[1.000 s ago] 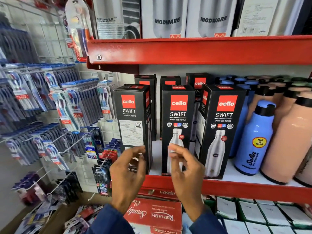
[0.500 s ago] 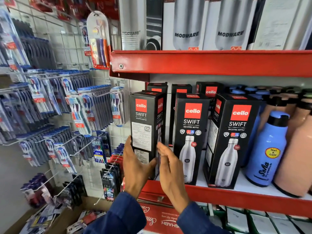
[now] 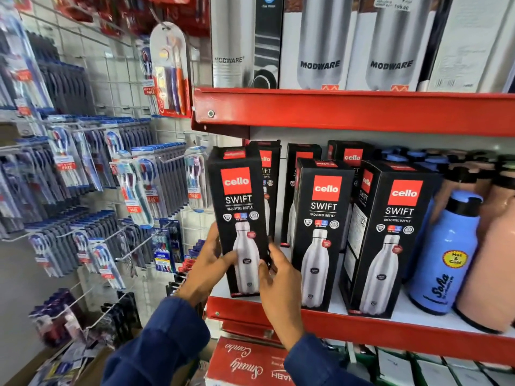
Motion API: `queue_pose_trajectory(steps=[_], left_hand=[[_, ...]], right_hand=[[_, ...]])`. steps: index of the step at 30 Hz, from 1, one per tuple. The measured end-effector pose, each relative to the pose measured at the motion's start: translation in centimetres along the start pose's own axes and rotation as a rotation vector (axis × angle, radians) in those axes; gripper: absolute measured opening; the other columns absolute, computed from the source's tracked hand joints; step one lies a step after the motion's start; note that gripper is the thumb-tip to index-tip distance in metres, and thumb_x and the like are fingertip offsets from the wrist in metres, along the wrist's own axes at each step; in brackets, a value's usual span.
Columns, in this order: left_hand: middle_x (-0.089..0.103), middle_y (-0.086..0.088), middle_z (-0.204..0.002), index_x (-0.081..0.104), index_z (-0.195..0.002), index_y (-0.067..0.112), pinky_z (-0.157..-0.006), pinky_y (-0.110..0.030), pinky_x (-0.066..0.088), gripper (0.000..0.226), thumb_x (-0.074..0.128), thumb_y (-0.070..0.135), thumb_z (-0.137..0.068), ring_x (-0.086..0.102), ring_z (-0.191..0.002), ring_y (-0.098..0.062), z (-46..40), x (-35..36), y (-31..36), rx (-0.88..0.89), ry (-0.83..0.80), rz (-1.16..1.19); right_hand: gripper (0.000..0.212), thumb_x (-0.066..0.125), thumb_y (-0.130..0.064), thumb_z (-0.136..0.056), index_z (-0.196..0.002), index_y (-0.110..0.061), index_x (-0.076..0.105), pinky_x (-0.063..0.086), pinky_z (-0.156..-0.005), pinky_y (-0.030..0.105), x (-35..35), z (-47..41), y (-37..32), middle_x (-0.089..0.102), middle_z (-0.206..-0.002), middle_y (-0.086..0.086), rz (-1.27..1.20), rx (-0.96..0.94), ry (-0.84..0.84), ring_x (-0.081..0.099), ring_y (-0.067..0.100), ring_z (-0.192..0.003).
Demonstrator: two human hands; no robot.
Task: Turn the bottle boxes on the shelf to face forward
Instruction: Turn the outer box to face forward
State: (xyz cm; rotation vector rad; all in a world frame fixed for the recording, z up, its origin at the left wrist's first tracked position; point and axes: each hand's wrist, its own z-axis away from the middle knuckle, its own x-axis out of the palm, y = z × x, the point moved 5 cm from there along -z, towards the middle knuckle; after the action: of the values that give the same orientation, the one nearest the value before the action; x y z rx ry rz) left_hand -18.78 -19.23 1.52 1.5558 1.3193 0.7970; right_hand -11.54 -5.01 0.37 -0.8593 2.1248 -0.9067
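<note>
Three black "cello SWIFT" bottle boxes stand along the front of the red shelf (image 3: 362, 328). The left box (image 3: 239, 207) shows its bottle picture to me and leans slightly. My left hand (image 3: 207, 267) grips its lower left edge, thumb on the front. My right hand (image 3: 278, 282) holds its lower right edge, fingers on the front. The middle box (image 3: 320, 235) and the right box (image 3: 390, 240) also show their bottle pictures. More black boxes (image 3: 351, 157) stand behind them.
A blue flask (image 3: 446, 254) and peach flasks (image 3: 493, 263) fill the shelf's right side. An upper red shelf (image 3: 348, 112) carries Modware boxes. Toothbrush packs (image 3: 83, 174) hang on a wire grid at left. Red cartons (image 3: 245, 363) sit below the shelf.
The left box turned from its printed side panel to its bottle-picture face. Both hands moved from in front of the boxes onto its lower edges. The camera moved closer.
</note>
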Motion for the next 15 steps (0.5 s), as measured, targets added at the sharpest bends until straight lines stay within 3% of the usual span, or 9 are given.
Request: queue_pose_trajectory(steps=[2,4,8,11,13,15], left_hand=[[0.067,0.018,-0.126,0.046,-0.134,0.043,-0.108,-0.042,0.047,0.065,0.046,-0.007,-0.093,0.058,-0.124,-0.012,-0.3,0.3,-1.2,-0.057,-0.016,0.006],[0.061,0.016,-0.136,0.043,-0.138,0.045,-0.113,-0.046,0.041,0.061,0.042,0.000,-0.097,0.055,-0.129,-0.011,-0.3,0.6,-2.2,-0.087,-0.039,0.003],[0.050,0.031,-0.139,0.032,-0.143,0.044,-0.109,-0.019,0.039,0.063,0.039,-0.001,-0.100,0.045,-0.130,0.009,0.6,1.3,-2.8,-0.041,-0.083,-0.061],[0.049,0.048,-0.127,0.028,-0.144,0.036,-0.098,0.000,0.036,0.063,0.042,-0.004,-0.098,0.044,-0.124,0.020,1.5,1.4,-3.9,0.020,-0.076,-0.200],[0.058,0.042,-0.119,0.035,-0.144,0.030,-0.089,0.001,0.040,0.057,0.050,0.002,-0.097,0.052,-0.114,0.018,2.1,1.2,-4.7,0.058,-0.007,-0.320],[0.067,0.024,-0.113,0.046,-0.138,0.022,-0.086,-0.009,0.049,0.046,0.056,0.010,-0.095,0.063,-0.103,0.008,2.6,1.1,-5.1,0.087,0.092,-0.424]], right_hand=[[0.046,0.059,-0.017,-0.093,-0.138,-0.025,0.052,0.059,-0.081,0.027,0.4,0.2,0.7,0.075,-0.107,-0.002,-0.004,0.008,0.013,0.070,0.009,-0.091],[0.046,0.060,-0.016,-0.093,-0.138,-0.024,0.053,0.059,-0.079,0.033,0.5,0.4,1.3,0.076,-0.101,0.002,0.012,0.013,0.029,0.070,0.017,-0.089],[0.050,0.058,-0.012,-0.094,-0.141,-0.025,0.049,0.047,-0.083,0.005,0.6,0.5,2.1,0.072,-0.112,-0.007,0.017,0.021,-0.001,0.066,-0.001,-0.093],[0.049,0.056,-0.016,-0.095,-0.142,-0.022,0.048,0.050,-0.089,0.012,0.9,0.7,3.0,0.070,-0.118,-0.004,0.055,0.048,-0.032,0.067,0.005,-0.104],[0.046,0.056,-0.016,-0.095,-0.141,-0.019,0.050,0.056,-0.088,0.024,1.0,1.0,3.5,0.074,-0.113,0.002,0.096,0.068,-0.037,0.070,0.010,-0.098],[0.044,0.056,-0.015,-0.094,-0.138,-0.015,0.052,0.058,-0.081,0.027,1.1,1.4,3.9,0.076,-0.104,0.006,0.145,0.076,-0.050,0.072,0.013,-0.089]])
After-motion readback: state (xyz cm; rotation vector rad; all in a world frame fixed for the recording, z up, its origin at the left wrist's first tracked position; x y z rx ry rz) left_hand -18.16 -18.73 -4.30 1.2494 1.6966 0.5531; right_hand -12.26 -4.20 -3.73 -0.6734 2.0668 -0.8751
